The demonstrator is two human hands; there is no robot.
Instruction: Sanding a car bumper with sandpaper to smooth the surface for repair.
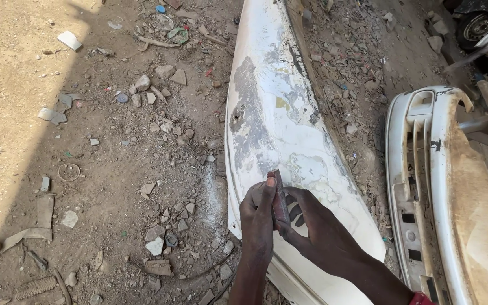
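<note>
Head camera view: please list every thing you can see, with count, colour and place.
bumper panel: one, white with grey sanded patches, centre, lying on the ground
second bumper: one, white and tan, right
folded sandpaper piece: one, dark reddish brown, held against the bumper panel
stones and scrap: many, grey and mixed, on the dirt ground at left
wheel: one, dark, top right
left hand: one, gripping the sandpaper
right hand: one, gripping the sandpaper

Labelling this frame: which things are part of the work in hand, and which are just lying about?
In use:
- left hand
- right hand
- sanding piece, held by both hands
- white bumper it is held over, paint worn in patches

Lying about:
- second bumper, to the right
- stones
- litter at top
- wheel, top right
</note>
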